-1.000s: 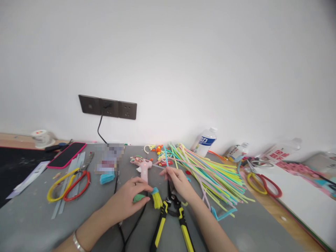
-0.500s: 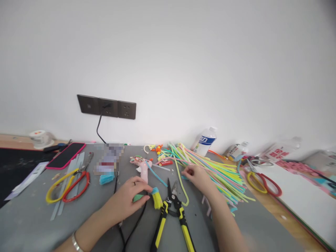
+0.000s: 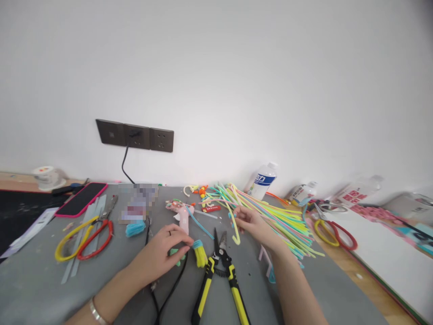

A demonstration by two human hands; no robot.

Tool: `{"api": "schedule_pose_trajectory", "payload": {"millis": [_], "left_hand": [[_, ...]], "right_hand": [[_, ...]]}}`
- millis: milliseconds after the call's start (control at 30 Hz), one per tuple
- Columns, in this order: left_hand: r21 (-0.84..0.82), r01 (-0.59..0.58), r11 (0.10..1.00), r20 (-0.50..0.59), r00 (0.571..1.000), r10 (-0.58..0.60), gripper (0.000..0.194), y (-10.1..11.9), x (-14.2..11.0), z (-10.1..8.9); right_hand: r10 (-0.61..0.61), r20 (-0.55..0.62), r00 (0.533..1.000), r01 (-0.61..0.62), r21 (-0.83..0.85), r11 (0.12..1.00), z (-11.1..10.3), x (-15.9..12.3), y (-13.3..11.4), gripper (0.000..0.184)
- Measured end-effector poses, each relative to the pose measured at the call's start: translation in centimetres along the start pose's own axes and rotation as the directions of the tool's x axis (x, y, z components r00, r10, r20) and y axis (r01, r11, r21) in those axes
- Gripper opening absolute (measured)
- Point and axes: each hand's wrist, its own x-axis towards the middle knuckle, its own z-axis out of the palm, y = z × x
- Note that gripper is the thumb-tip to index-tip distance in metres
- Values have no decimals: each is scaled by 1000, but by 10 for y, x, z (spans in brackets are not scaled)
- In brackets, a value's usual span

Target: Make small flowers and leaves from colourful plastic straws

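Observation:
My left hand (image 3: pixel 164 250) hovers over the mat, thumb and fingers apart. Just right of its fingertips lies a yellow pipe-cleaner bundle (image 3: pixel 200 256) with a light-blue top. Some green pieces (image 3: pixel 175 257) show partly beneath that hand. My right hand (image 3: pixel 250 225) is closed, its fingertips at a small blue piece (image 3: pixel 232 215) that looks like pipe cleaner. A pale yellow pipe cleaner (image 3: pixel 236 237) with a hooked end runs beside those fingertips. Between both hands, cutting pliers (image 3: pixel 221 262) with black and yellow handles lie with their jaws apart.
Many coloured pipe cleaners (image 3: pixel 287 225) lie behind my right hand. A pink glue gun (image 3: pixel 183 219) with a black cord sits ahead of my left. Red-and-yellow-handled scissors (image 3: pixel 96 234) and a phone (image 3: pixel 83 199) lie left. A white bottle (image 3: pixel 262 180) stands by the wall.
My right hand has risen slightly, its fingertips now at the blue piece. The yellow pipe cleaner's hooked end has shifted away from me. My left hand has barely moved.

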Motion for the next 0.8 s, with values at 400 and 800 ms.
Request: {"api": "schedule_pose_trajectory", "payload": {"millis": [400, 800], "left_hand": [[7, 16, 1000, -87, 996, -16, 19, -1, 0, 1], [-188, 178, 966, -140, 969, -206, 14, 5, 8, 6]], "right_hand": [[97, 73, 993, -87, -126, 988, 12, -5, -2, 32], [-116, -153, 981, 154, 270, 950, 101, 0, -29, 28]]}}
